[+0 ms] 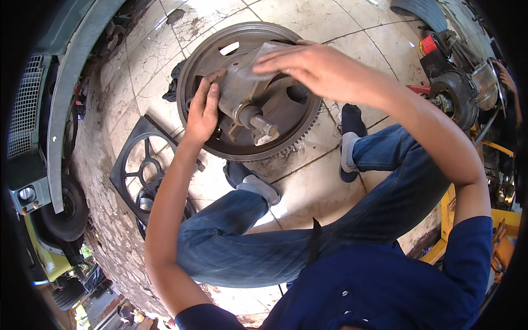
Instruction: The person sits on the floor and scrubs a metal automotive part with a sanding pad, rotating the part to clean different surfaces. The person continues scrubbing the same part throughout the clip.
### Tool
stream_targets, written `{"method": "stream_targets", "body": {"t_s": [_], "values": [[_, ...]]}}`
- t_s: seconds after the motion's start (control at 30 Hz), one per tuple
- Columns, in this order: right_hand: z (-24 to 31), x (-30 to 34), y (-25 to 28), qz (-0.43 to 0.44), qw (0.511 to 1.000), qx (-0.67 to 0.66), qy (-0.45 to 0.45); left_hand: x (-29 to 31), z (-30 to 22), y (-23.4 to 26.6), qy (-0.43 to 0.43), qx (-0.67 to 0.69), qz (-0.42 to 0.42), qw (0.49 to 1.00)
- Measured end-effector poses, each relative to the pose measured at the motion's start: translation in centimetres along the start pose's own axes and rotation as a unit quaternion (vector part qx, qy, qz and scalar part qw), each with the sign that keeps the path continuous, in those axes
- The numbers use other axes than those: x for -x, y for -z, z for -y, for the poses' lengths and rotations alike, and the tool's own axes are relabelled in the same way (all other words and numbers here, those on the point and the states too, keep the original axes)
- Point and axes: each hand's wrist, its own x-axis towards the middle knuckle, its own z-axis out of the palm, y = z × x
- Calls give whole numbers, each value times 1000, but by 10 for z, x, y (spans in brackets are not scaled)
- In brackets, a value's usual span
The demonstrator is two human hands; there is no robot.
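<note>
A large round flywheel [264, 152] with teeth along its rim lies flat on the floor before me. On it rests a worn grey metal housing [234, 91], with a short round shaft [264, 126] sticking out toward me. My left hand [204, 111] grips the housing's left side, thumb and fingers against the metal. Over the far right part of the housing is my right hand [308, 65], fingers stretched out and together, slightly blurred. Whether its palm touches the metal I cannot tell.
A black fan-shroud-like frame [127, 155] lies left of the flywheel, and a dark cloth [175, 82] behind it. Greasy machine parts [454, 88] stand at the right, near a yellow metal frame [440, 242]. A vehicle [27, 110] is at the left. My feet flank the flywheel's near side.
</note>
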Motion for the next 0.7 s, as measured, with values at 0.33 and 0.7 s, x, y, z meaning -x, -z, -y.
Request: {"method": "stream_targets", "body": {"t_s": [0.33, 0.7], "values": [[3, 4, -11, -28, 995, 99, 16, -3, 4, -1, -6, 15, 6, 1000], [7, 11, -7, 52, 989, 124, -66, -2, 2, 0, 10, -3, 15, 1000]]}}
